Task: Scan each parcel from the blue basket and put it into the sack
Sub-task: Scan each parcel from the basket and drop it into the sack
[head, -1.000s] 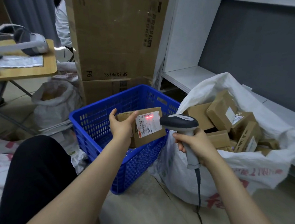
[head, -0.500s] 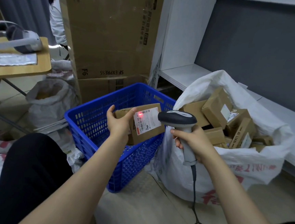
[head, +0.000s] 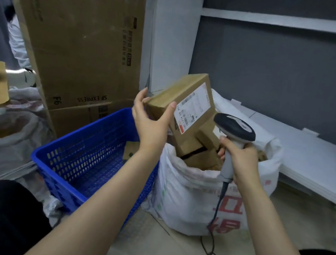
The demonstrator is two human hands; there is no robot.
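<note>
Parcel [head: 185, 104] tilts above the mouth of the white sack [head: 188, 190], at 3 o'clock from the blue basket [head: 79, 160], its end pinched by the left hand [head: 153, 120], apparently for dropping in, while the right hand [head: 239, 160] grips the scanner [head: 234, 129] at 4 o'clock.

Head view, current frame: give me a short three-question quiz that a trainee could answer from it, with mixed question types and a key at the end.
1. True or false: the left hand holds the parcel with its label turned towards the camera.
2. The right hand grips: A) a scanner B) a tape roll C) a knife.
3. Fill in: the scanner's cable hangs down in front of the white ____.
Key: 1 true; 2 A; 3 sack.
</note>
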